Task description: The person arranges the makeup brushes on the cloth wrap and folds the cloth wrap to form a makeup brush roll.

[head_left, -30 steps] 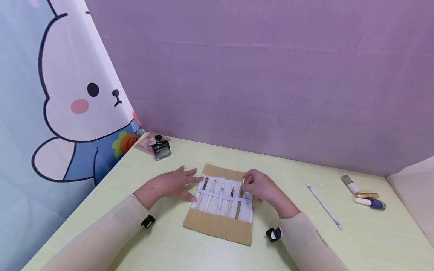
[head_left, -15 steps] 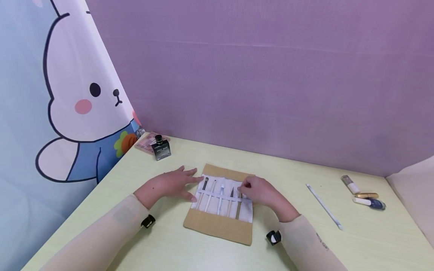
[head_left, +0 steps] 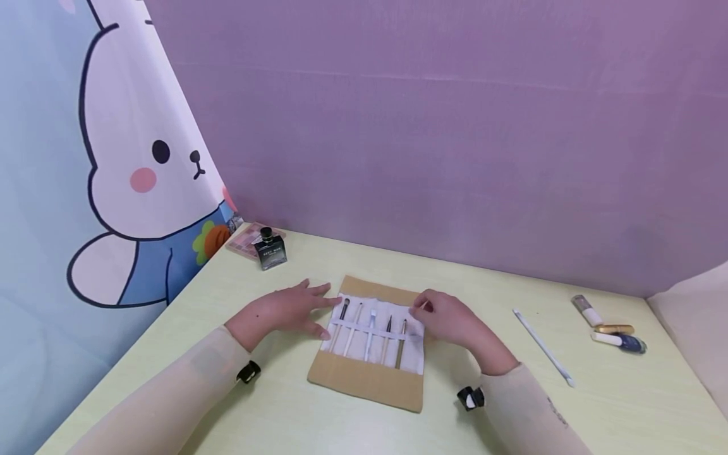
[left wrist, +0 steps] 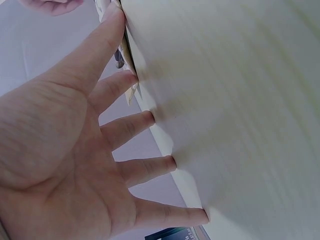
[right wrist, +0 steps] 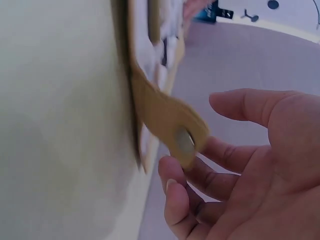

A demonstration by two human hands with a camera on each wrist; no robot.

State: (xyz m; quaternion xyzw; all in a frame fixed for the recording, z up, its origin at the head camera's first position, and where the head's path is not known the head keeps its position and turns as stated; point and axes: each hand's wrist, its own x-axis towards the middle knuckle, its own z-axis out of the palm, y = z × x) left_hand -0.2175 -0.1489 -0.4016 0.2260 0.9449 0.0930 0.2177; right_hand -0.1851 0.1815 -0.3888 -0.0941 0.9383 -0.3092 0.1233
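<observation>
A tan fabric brush roll [head_left: 366,381] lies unrolled on the table, its pale lining facing up. Several slim makeup brushes sit under its elastic band, among them an olive-handled brush [head_left: 400,354] at the right. My left hand [head_left: 297,308] is spread, with fingertips on the table and at the roll's left edge. At the upper right edge is my right hand [head_left: 449,319], fingers loosely bent and thumb apart, holding nothing. In the right wrist view, the roll's tan strap flap [right wrist: 162,115] with a metal snap [right wrist: 185,142] sticks out close by my fingers [right wrist: 175,200].
On the right lies a long white stick [head_left: 543,347]. Beyond it are a white-capped bottle [head_left: 587,309], a gold tube [head_left: 614,328] and a dark blue bottle [head_left: 632,343]. A black perfume bottle [head_left: 271,254] stands by a pink palette [head_left: 243,242] at back left.
My right hand pushed the olive-handled brush down into the roll, let go of it and moved right to the roll's edge. The left hand stayed in place.
</observation>
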